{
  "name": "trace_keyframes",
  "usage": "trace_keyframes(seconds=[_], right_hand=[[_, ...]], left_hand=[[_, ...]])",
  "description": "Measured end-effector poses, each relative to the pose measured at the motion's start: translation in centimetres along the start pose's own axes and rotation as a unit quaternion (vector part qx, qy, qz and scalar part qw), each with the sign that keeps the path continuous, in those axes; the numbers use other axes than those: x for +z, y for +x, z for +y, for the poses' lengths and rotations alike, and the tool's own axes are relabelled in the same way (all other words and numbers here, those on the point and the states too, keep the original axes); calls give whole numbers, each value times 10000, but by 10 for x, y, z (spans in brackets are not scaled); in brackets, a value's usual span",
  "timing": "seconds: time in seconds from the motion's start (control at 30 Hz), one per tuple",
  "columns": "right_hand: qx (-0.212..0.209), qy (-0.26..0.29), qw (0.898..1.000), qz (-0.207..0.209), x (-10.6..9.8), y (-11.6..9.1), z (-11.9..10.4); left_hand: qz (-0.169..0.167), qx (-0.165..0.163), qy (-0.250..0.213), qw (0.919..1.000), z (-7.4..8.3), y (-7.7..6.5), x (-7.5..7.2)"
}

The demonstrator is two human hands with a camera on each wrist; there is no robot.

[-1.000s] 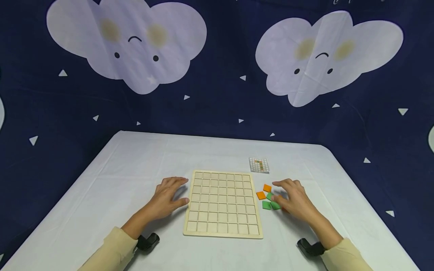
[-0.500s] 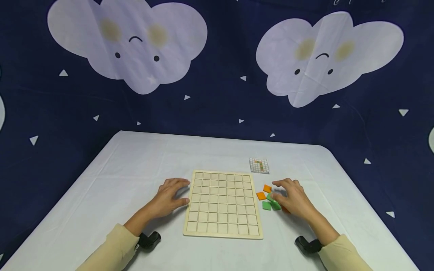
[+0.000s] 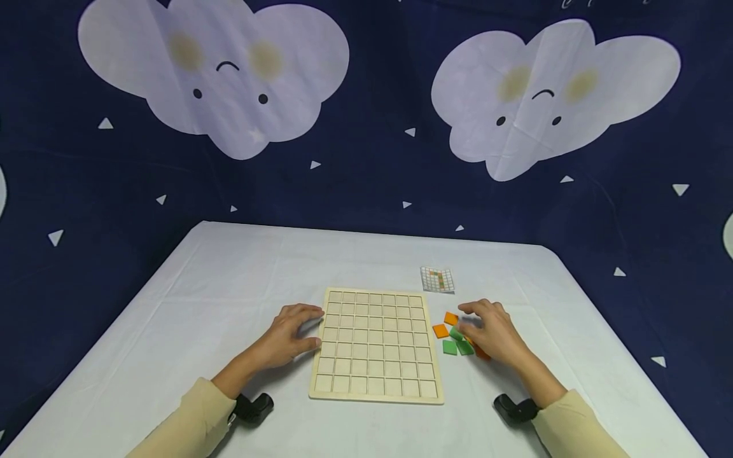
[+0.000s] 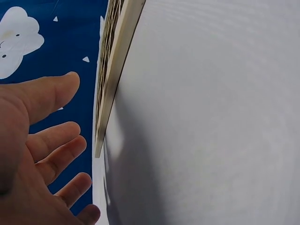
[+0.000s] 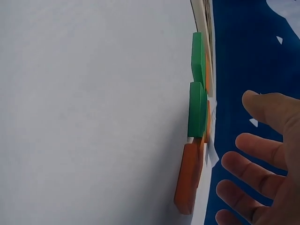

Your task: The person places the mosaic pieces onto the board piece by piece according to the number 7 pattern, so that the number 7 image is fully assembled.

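A pale wooden grid board lies flat on the white table, its squares bare. My left hand hovers at the board's left edge, fingers spread and relaxed; the left wrist view shows this hand holding nothing. Over the small pile of tiles at the board's right, my right hand is held with loose fingers. Beneath and beside it lie orange tiles and green tiles, some overlapping. In the right wrist view, the hand stands apart from a green tile and an orange tile.
A small printed card with a coloured grid pattern lies behind the tiles. White cloth covers the table. A dark blue curtain with clouds hangs behind it. Black wrist cameras are strapped on both forearms.
My left hand has shifted slightly right, towards the board's edge. The right hand has drifted slightly left and up, uncovering a little more of the orange tile under it. The board and card stay put.
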State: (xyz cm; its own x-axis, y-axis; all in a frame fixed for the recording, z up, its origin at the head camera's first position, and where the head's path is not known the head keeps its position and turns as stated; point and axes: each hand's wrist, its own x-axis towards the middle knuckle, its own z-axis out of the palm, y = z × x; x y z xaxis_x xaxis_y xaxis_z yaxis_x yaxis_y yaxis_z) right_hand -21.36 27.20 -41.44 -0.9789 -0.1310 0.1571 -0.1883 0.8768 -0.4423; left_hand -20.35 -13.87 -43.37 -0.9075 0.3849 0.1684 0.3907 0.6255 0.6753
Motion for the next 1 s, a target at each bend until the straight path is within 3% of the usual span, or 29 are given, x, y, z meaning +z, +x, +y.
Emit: trace_keyframes(seconds=[0.47, 1.0], right_hand=[[275, 6, 9996, -95, 6, 9, 2], [451, -157, 9984, -296, 12, 18, 1]], left_hand=[[-256, -116, -176, 9995, -5, 1, 4], [-240, -50, 5, 9997, -4, 0, 5]])
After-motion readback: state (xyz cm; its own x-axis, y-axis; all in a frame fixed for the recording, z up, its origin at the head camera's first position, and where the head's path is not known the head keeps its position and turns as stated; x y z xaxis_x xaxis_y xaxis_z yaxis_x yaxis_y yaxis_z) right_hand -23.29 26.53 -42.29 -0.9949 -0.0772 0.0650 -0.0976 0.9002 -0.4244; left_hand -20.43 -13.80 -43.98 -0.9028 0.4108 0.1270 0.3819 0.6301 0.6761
